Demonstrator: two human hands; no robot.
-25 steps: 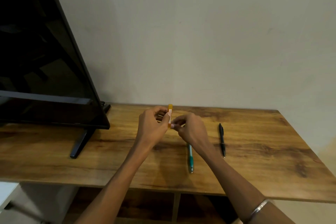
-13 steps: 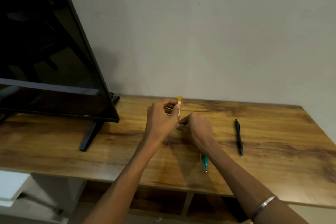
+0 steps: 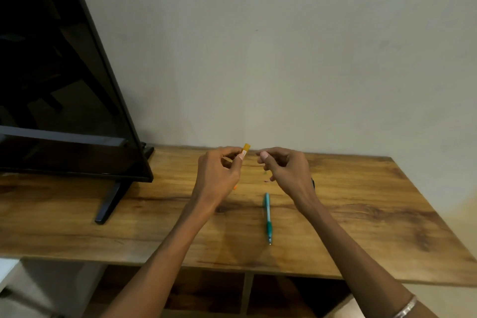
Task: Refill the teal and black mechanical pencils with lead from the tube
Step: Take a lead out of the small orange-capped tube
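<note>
Left hand [image 3: 219, 170]: fingers pinching orange lead tube [image 3: 245, 149] | right hand [image 3: 286, 170]: fingertips pinched, contents unclear

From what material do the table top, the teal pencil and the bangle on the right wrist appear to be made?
Table top: wood or wood-look laminate, matte; brown grain and dark knots show, but which one is unclear. Teal pencil: probably plastic, smooth, with a darker grip and a small pale, possibly metal, tip. Bangle: likely metal, thin, silvery and shiny.
</note>
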